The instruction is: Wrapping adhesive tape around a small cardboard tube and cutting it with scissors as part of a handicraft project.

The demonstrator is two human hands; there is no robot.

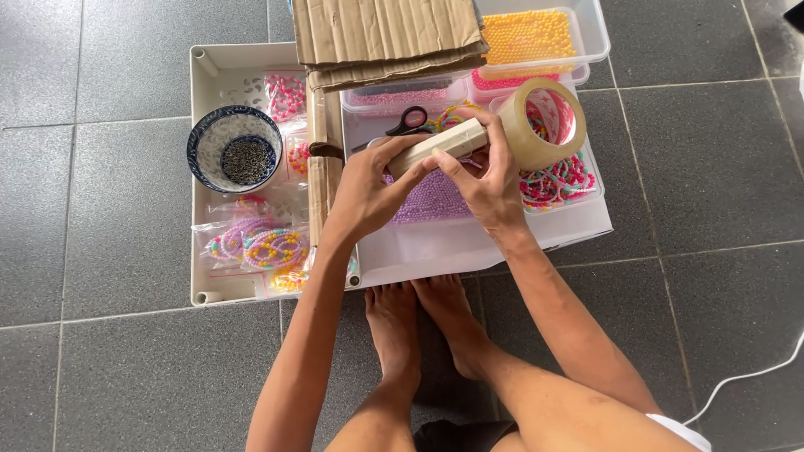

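Beige small box (440, 144) between both hands, clear tape roll (543, 124) alongside

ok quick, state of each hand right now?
Left hand: closed around the small beige box.
Right hand: fingers on the same box, next to the roll of clear tape; whether it also grips the roll cannot be told.

A home floor used for craft work: grey floor tiles (126, 209) under bare feet (423, 322), bead-filled tubs (536, 38) just beyond the fingers (469, 163).
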